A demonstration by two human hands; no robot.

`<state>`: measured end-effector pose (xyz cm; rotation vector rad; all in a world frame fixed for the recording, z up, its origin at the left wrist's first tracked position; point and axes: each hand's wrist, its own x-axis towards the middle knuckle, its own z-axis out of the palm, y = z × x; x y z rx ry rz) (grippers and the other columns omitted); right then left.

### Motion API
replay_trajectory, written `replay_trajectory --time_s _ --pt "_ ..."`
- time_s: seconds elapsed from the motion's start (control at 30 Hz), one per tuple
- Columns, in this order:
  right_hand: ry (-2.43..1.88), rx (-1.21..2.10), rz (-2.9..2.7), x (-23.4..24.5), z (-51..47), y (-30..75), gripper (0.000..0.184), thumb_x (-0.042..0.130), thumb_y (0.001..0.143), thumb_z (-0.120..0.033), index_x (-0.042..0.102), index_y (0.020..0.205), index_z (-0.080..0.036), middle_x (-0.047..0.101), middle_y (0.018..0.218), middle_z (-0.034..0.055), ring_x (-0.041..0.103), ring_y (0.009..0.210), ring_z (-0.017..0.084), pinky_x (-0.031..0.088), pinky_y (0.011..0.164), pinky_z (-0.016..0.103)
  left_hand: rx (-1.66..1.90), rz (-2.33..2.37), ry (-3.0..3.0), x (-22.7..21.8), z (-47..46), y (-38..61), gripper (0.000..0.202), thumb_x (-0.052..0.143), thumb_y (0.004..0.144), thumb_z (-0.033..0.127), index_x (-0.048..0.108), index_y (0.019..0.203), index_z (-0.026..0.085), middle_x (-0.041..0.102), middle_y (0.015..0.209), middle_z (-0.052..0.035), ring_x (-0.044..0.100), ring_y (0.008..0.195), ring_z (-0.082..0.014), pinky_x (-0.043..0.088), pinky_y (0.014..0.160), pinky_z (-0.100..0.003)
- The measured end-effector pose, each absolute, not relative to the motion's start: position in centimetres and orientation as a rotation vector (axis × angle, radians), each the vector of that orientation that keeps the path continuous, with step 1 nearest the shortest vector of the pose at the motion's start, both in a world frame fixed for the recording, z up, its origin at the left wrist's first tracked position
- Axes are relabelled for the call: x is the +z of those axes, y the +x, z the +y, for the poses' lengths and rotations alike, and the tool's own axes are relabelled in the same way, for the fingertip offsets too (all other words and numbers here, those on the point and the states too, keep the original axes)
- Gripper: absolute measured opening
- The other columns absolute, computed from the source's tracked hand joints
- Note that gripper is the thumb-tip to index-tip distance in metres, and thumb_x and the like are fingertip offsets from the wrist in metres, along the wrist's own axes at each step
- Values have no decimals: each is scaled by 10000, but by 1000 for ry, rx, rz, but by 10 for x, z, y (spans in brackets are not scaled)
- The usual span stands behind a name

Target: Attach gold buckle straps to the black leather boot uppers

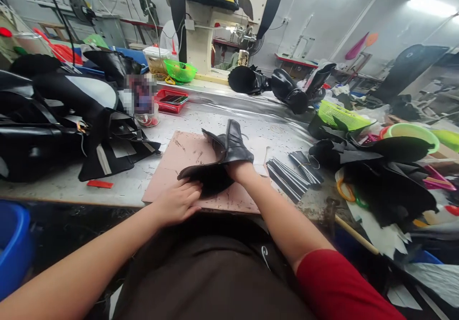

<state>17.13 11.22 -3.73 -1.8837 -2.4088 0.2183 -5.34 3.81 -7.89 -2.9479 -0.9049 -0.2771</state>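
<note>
A black leather boot upper (236,143) is bent and partly raised over a pinkish board (168,167) on the workbench. My left hand (183,199) is closed at its near left edge, the fingers over the dark lining and the thumb pointing right. My right hand (241,170) is at the upper's right side and holds it, its fingers mostly hidden by the leather. Right of the board lie several black-and-white strips (289,176), with a tied bundle of similar strips (306,167) beside them.
Black boot pieces (53,133) are heaped at left, near a red scrap (100,184). A red tray (172,101), a green basket (181,71) and a sewing machine (199,38) stand behind. Boots (287,88) lie at the back. A hammer (355,234) is at right.
</note>
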Motion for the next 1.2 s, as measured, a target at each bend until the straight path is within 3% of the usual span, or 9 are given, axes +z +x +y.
replay_trajectory --time_s 0.1,0.17,0.33,0.6,0.77,0.87,0.97,1.13,1.2 --pt "-1844 234 -2500 -56 102 174 403 487 796 -82 536 1189 -152 590 1161 140 508 1111 277 353 976 404 -182 -933 -2880 -68 38 -37 286 450 848 354 615 911 130 652 967 -152 594 915 -263 412 839 -403" --pt "-1772 264 -2577 -62 99 176 405 503 788 -70 550 1183 -147 591 1164 142 520 1101 272 371 964 391 -69 -1015 -2828 -62 39 -19 395 459 841 414 594 1030 95 647 847 -144 598 812 -260 420 726 -369" --pt "-1488 298 -2726 -58 93 186 408 412 884 -111 463 1284 -177 435 1363 81 381 1257 194 284 1051 339 69 -1208 -2737 -63 50 15 804 464 768 620 448 1261 -14 628 953 -227 587 800 -306 390 603 -344" --pt "-1262 325 -2845 -57 62 206 561 442 768 30 494 1265 -226 447 1356 65 404 1246 204 352 1016 364 167 -1187 -2752 -64 55 9 858 533 689 663 466 1276 41 504 1266 -224 544 899 -349 379 743 -392" --pt "-1073 250 -2929 -67 39 217 455 529 801 -87 515 1252 -148 481 1321 118 422 1229 237 320 1043 398 201 -1183 -2783 -63 48 0 915 540 609 732 421 1331 182 423 1345 -218 513 989 -379 359 798 -422" --pt "-1027 264 -2877 -73 35 220 395 548 835 -201 545 1225 -142 513 1288 126 442 1203 254 337 1032 408 153 -1113 -2848 -63 34 -13 903 536 581 752 406 1334 272 390 1374 -200 487 1038 -379 349 829 -439" --pt "-982 290 -2825 -73 31 224 352 528 822 -160 590 1169 -151 575 1209 113 496 1120 265 378 991 413 46 -1083 -2895 -57 19 -34 837 596 601 690 480 1288 225 450 1339 -178 468 1079 -357 353 876 -432" --pt "-1146 691 -2277 -69 26 211 210 546 748 -188 661 922 -163 664 892 98 594 862 242 466 830 407 -201 -1402 -2863 -43 28 -71 418 514 764 564 661 792 174 671 784 -82 591 753 -234 453 709 -347" --pt "-1214 974 -1627 -69 34 192 264 593 727 -331 627 943 -183 657 931 82 589 914 239 457 854 400 -574 -1724 -2627 -44 44 -73 445 538 733 569 617 843 145 654 816 -96 604 778 -244 476 693 -348"
